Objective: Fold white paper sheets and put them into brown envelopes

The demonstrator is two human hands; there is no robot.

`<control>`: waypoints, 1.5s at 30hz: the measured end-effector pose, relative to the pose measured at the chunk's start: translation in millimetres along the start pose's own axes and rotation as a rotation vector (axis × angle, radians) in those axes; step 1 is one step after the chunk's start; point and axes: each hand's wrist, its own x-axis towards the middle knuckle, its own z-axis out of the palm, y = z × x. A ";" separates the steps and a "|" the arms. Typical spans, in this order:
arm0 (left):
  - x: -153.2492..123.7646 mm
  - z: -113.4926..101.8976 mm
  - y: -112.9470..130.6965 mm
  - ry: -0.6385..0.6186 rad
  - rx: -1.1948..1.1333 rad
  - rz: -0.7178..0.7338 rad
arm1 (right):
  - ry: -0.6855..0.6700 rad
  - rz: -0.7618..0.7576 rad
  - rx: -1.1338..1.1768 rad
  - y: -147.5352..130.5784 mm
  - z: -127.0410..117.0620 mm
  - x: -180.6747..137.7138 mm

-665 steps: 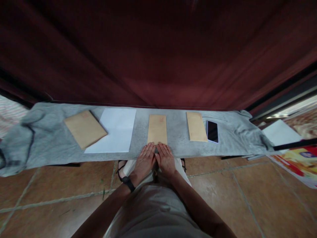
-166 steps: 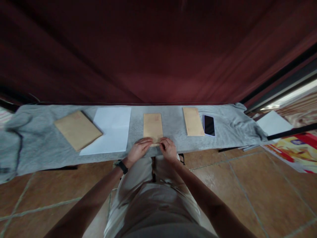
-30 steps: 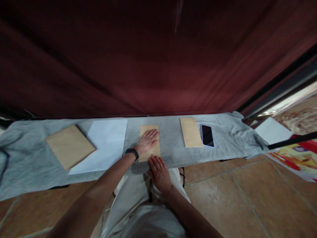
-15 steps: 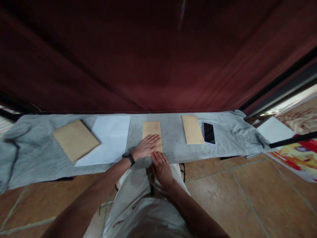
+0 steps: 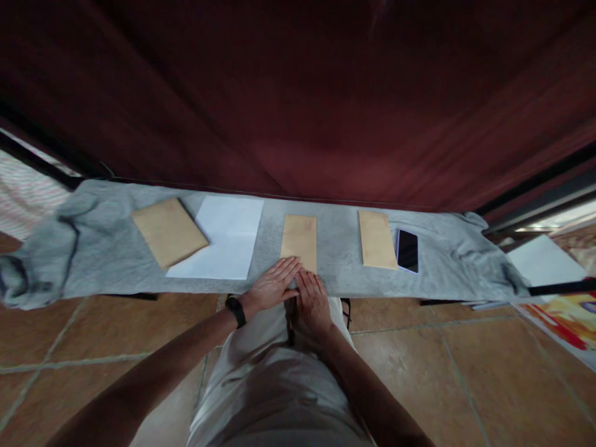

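A narrow brown envelope (image 5: pixel 298 239) lies lengthwise in the middle of the grey cloth (image 5: pixel 335 267) on the bench. My left hand (image 5: pixel 272 285), with a black band on the wrist, rests flat with fingers stretched out; the fingertips touch the envelope's near end. My right hand (image 5: pixel 312 303) lies flat beside it at the cloth's near edge, fingers out, just below the envelope. Neither hand holds anything.
On the cloth also lie a second narrow brown envelope (image 5: pixel 377 247), a black phone (image 5: pixel 408 251), a white sheet (image 5: pixel 222 237) and a wider brown envelope (image 5: pixel 169 231). A dark red curtain hangs behind. Tiled floor below; white paper (image 5: pixel 544 261) and a colourful sheet (image 5: pixel 565 313) at right.
My left hand has slid back down the middle envelope toward me, from lying on it to touching only its near end. My right hand stays at the cloth's edge.
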 end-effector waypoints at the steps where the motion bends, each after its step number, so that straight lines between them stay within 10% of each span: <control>1: -3.2 -0.1 1.9 0.006 0.006 -0.004 | -0.003 0.000 0.003 0.4 -0.3 0.1; 45: -22.4 8.2 -2.9 0.097 0.000 0.007 | 0.005 0.076 -0.040 1.7 -17.3 -5.0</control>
